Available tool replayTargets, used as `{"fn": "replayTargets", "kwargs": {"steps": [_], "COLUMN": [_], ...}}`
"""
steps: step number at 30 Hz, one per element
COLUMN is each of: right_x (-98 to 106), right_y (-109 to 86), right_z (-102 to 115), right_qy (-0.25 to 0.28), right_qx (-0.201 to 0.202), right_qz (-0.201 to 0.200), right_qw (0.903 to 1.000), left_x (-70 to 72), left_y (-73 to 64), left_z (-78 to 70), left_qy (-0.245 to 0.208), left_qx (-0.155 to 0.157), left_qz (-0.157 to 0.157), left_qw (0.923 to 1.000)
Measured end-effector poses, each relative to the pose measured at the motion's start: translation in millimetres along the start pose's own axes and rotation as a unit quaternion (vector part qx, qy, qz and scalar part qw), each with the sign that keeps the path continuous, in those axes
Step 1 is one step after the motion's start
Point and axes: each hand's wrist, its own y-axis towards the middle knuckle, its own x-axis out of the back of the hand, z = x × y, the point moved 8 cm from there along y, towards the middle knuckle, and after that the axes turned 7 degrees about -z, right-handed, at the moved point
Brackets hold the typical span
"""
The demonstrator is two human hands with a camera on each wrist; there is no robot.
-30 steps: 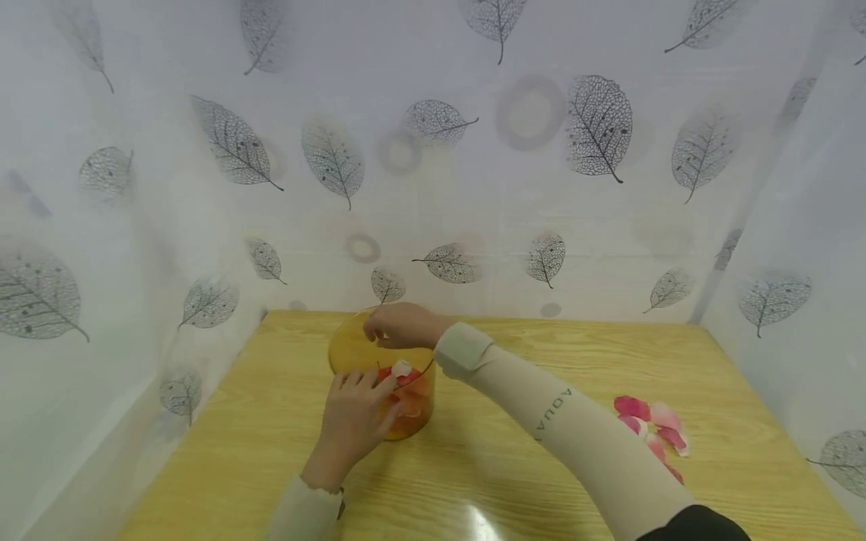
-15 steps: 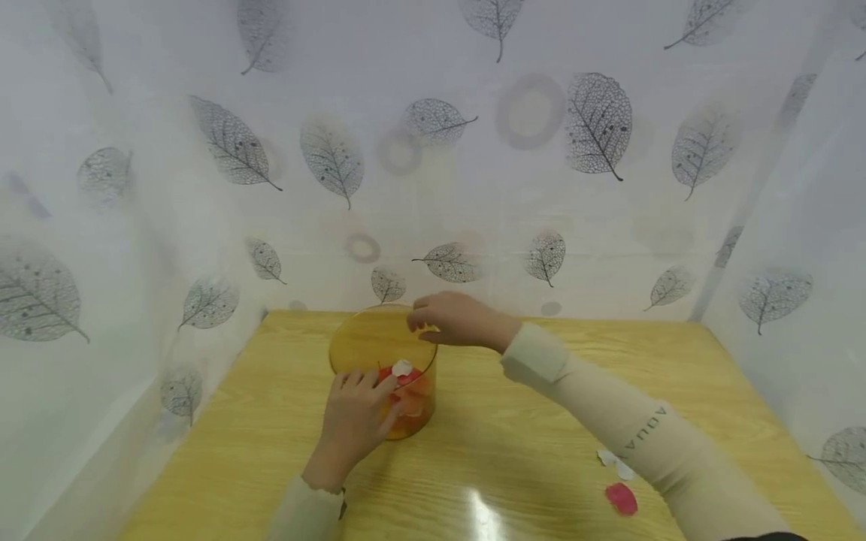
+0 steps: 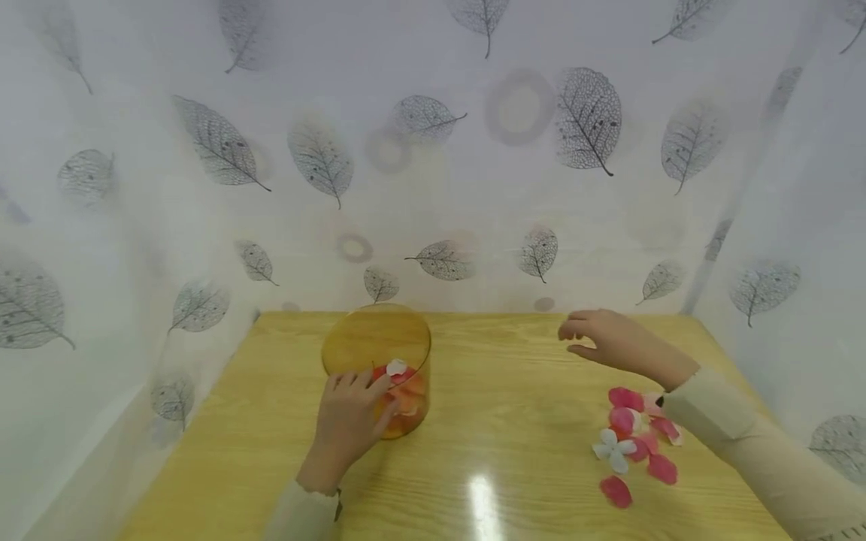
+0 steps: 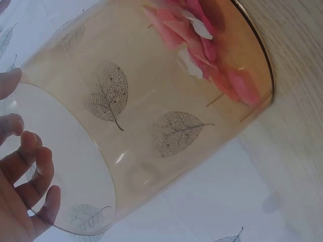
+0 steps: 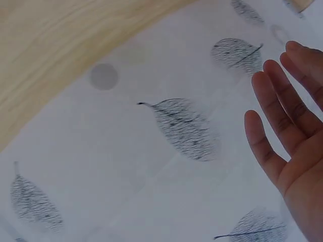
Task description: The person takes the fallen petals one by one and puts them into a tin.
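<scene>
A see-through amber glass container [image 3: 414, 409] stands on the table, holding pink, red and white petals [image 3: 399, 376]; in the left wrist view its wall [image 4: 146, 75] fills much of the picture. My left hand [image 3: 352, 421] holds it by the near left rim, fingers bent over the edge; the fingers [image 4: 40, 166] also show by the rim there. To the right, my right hand [image 3: 609, 342] hovers above the table with nothing in it, fingers loosely bent. The right wrist view shows the palm [image 5: 303, 166] bare. Nearest to that hand is a loose pile of petals [image 3: 622, 421].
The pile includes a white flower [image 3: 613, 451] and a separate crimson petal [image 3: 616, 491] at its front. The wood-grain table [image 3: 514, 391] is bordered by a pale leaf-print sheet [image 3: 473, 173] at the back and sides.
My right hand has moved away from above the container to the right, near the petal pile, uncovering the container's opening. The left hand stays at the rim.
</scene>
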Motion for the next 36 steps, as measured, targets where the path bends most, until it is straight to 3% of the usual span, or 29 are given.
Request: {"fn": "replayTargets", "kwargs": {"steps": [6,14,22,36], "right_x": [-31.5,-83.0,-110.8,-117.3], "right_y": [-59.9,-105.9,-122.0,-126.5], "right_z": [-51.0,-85.3,-97.1,-97.4], "right_qy": [0.007,0.077,0.095,0.097], "right_qx": [-0.088,-0.165,-0.193,-0.177], "right_qz": [0.055,0.111,0.130,0.127], "right_qw": [0.9946,0.9770,0.9678,0.9712], "left_x": [0.7,2.6,2.4,0.6], "left_y": [-1.2,-2.8,-3.5,-3.6], "left_z": [2.3,2.5,-1.3,-4.2], "left_qy": [0.002,0.003,-0.003,0.006], "left_qx": [0.006,0.011,0.008,-0.001], "left_qz": [0.006,0.008,0.001,0.000], "left_qw": [1.0000,0.9999,1.0000,1.0000]}}
